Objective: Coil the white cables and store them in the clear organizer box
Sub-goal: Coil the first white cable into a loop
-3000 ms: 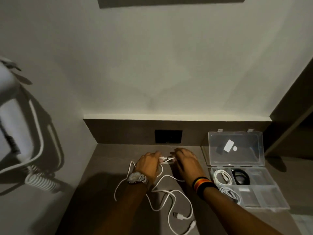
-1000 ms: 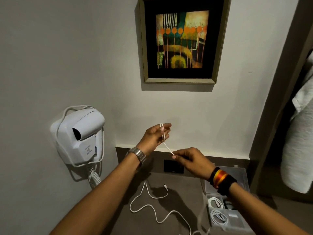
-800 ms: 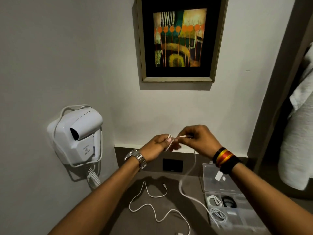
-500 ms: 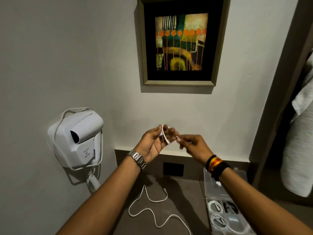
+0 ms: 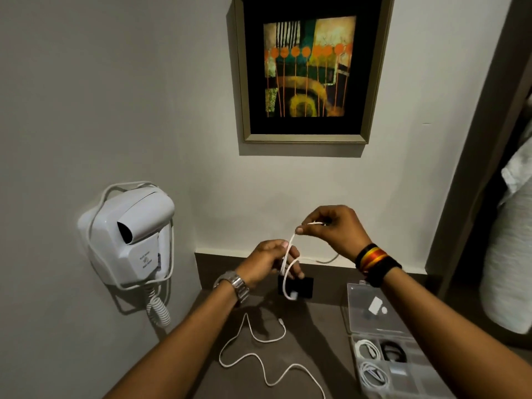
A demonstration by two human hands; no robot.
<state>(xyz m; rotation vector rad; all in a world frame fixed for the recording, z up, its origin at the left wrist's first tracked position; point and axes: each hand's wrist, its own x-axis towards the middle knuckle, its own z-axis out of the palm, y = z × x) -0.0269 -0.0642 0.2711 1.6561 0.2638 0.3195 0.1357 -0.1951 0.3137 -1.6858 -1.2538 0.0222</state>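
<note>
I hold a white cable (image 5: 288, 256) up in front of the wall with both hands. My left hand (image 5: 270, 262) grips its small coil, whose plug end hangs just below the fingers. My right hand (image 5: 335, 230), higher and to the right, pinches the cable's free run. A second white cable (image 5: 253, 354) lies loose and wavy on the dark counter below. The clear organizer box (image 5: 403, 370) stands open at the lower right. Two coiled white cables (image 5: 370, 361) and a black coil (image 5: 393, 351) lie in its compartments.
A white wall-mounted hair dryer (image 5: 129, 237) with a spiral cord hangs on the left wall. A framed painting (image 5: 306, 67) is on the wall ahead. A black socket plate (image 5: 300, 286) sits behind the counter. A white garment (image 5: 509, 249) hangs at the right.
My right hand has risen up and to the right, drawing the cable out, while my left hand dropped lower with the coil. Three seconds ago both hands were down at the counter.
</note>
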